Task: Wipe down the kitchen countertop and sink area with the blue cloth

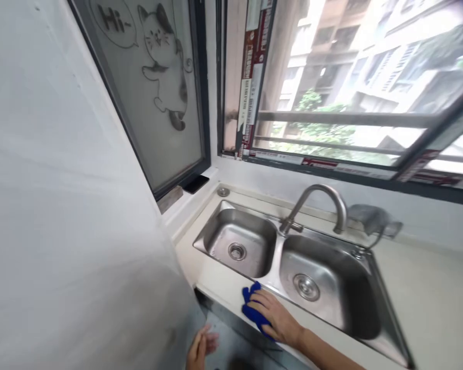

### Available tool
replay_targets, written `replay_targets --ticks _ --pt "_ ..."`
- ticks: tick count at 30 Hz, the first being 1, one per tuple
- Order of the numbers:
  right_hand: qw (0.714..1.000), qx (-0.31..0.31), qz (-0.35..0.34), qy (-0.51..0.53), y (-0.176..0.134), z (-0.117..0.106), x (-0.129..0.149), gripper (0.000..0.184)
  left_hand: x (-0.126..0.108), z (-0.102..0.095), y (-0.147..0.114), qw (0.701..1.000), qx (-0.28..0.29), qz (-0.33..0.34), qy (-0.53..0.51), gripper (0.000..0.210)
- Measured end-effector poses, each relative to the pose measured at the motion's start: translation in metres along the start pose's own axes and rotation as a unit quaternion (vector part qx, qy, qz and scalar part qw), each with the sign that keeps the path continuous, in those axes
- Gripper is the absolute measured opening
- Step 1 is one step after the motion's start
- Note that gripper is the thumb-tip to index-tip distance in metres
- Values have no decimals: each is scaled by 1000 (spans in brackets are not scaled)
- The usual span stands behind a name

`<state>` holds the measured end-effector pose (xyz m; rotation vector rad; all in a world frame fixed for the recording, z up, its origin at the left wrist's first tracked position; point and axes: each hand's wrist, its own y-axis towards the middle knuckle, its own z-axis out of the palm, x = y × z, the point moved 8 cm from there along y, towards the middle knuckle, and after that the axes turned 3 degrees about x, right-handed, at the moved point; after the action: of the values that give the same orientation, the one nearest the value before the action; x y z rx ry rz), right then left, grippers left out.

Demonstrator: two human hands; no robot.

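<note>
My right hand (277, 314) presses a bunched blue cloth (255, 316) onto the pale countertop (219, 275), at the strip in front of the sink. Its fingers curl over the cloth, which sticks out past the fingertips and under the palm. Just behind it lies the double stainless steel sink (278, 257), with a drain in each basin. Low in the view, my left hand (201, 347) hangs in front of the counter edge, touching nothing. Its fingers are slightly blurred, loosely bent and apart, with nothing seen in them.
A curved faucet (319, 190) rises behind the sink's divider. On the back ledge are a round metal drain piece (223, 191) and a crumpled grey item (372, 220). A dark flat object (196, 184) lies on the left sill. A large white surface (81, 231) borders the left.
</note>
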<state>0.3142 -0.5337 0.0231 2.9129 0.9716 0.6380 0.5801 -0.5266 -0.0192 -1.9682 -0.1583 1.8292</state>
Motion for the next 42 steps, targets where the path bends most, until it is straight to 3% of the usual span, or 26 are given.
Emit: replay_targets --ticks 2,5,9,12,15,17,18,22,26,28,30,32,34,42 --pt "995 -39 71 -55 -69 -5 -13 61 -34 33 22 991 54 103 67 56" --pt "964 -110 202 -132 -180 -11 -29 64 -87 73 52 934 85 252 237 43" --pt "899 -181 347 -195 -306 -24 -36 70 -109 91 93 923 74 272 263 38" --pt "850 -217 421 -229 -349 -33 -36 70 -104 92 111 926 42 242 285 37" --pt "791 -252 497 -254 -343 -38 -36 64 -99 94 118 929 10 199 313 37" --pt "750 -275 539 -266 -318 -41 -35 61 -99 95 121 929 -13 166 331 37" --pt "748 -278 543 -264 -298 -41 -35 60 -100 96 122 929 -26 149 339 37" --pt "802 -252 504 -200 -190 -32 -38 63 -105 97 125 922 -69 107 366 36" --pt "863 -204 454 -89 -78 -3 -33 73 -111 101 122 908 -103 108 392 37" --pt "894 -168 414 -33 -37 13 -24 77 -115 103 119 893 -119 117 419 37" --pt "921 -154 357 1 -18 20 -14 79 -120 106 117 874 -133 118 453 38" --pt "935 -160 318 20 -28 15 -11 79 -123 107 117 858 -140 101 484 40" --pt "934 -176 310 24 -64 5 -17 80 -125 108 118 849 -142 75 503 42" --pt "856 -273 427 -102 -280 -53 -53 72 -128 109 124 852 -161 -4 497 46"
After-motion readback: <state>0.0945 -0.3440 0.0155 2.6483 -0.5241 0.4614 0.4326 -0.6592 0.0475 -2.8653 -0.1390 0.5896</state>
